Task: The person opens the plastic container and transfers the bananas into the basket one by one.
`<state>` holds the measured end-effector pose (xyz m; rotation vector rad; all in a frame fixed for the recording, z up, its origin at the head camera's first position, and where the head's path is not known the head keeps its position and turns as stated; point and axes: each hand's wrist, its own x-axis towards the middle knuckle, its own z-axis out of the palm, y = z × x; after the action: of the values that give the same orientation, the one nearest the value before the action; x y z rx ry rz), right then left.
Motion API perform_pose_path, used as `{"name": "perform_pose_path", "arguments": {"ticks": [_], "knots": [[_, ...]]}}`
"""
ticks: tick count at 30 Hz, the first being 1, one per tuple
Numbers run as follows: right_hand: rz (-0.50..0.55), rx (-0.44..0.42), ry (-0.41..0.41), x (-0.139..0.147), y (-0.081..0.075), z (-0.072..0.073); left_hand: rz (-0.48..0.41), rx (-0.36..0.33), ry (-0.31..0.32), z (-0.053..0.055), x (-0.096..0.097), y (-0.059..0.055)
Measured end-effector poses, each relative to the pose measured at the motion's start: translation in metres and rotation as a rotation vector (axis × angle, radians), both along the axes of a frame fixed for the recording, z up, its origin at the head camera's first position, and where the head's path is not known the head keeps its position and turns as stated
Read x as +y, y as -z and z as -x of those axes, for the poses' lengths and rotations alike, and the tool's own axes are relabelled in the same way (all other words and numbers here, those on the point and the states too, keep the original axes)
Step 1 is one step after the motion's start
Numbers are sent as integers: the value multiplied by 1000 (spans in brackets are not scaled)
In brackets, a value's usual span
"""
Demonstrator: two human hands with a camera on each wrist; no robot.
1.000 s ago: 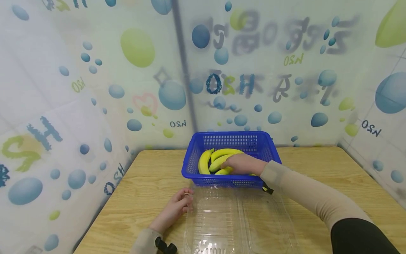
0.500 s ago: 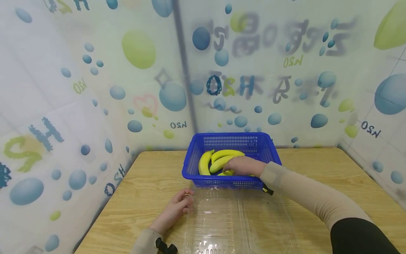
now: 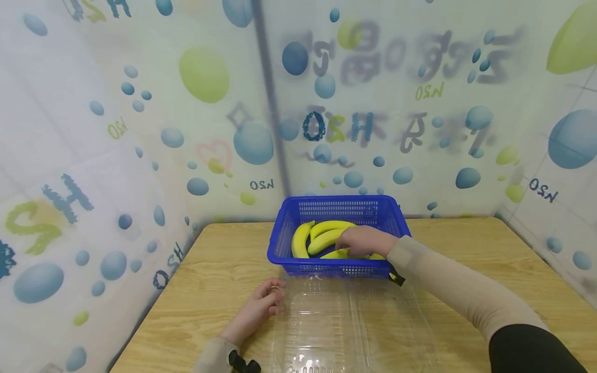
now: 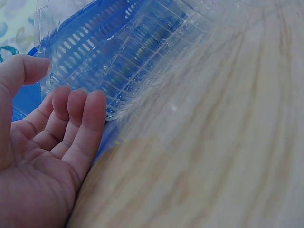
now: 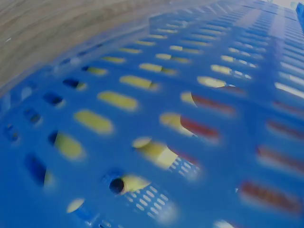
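My right hand [image 3: 368, 241] reaches down into the blue basket [image 3: 308, 262], its fingers over a banana [image 3: 337, 254] at the front. The basket wall hides the fingertips, and in the right wrist view yellow banana skin [image 5: 118, 100] and parts of the hand show through the slots. More bananas [image 3: 303, 239] lie to the left and behind. My left hand [image 3: 260, 305] rests on the table with loosely bent fingers at the left edge of a clear plastic clamshell box [image 3: 322, 316]. In the left wrist view the fingertips [image 4: 95, 102] are right by its ribbed wall.
The clamshell lies unfolded in front of the basket, its two halves side by side on the wooden table [image 3: 224, 254]. Behind the table hangs a curtain [image 3: 205, 145] with blue and green drops. The basket stands near the table's back edge.
My right hand has moved slightly to the right inside the basket, uncovering more of the bananas on its left. My left hand and the clamshell have stayed put.
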<state>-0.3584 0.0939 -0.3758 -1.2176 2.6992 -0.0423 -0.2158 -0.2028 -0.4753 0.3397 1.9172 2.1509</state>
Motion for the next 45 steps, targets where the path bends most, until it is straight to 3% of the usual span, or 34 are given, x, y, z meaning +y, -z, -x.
{"name": "perform_pose_path", "arguments": {"ticks": [9,19,26,37,45], "knots": [[13,-104,48,11,1,-4,-1,3,7,-4,-4,2],[-24,-93,-2,11,8,-5,-14,5,2,-7,-7,4],[-28,-95,17,14,10,-5,-3,5,-7,-4,-5,1],[-77,-57,-45,16,10,-7,1,6,9,-3,-1,5],[-63,-70,-33,18,10,-1,23,24,14,2,-2,2]]}}
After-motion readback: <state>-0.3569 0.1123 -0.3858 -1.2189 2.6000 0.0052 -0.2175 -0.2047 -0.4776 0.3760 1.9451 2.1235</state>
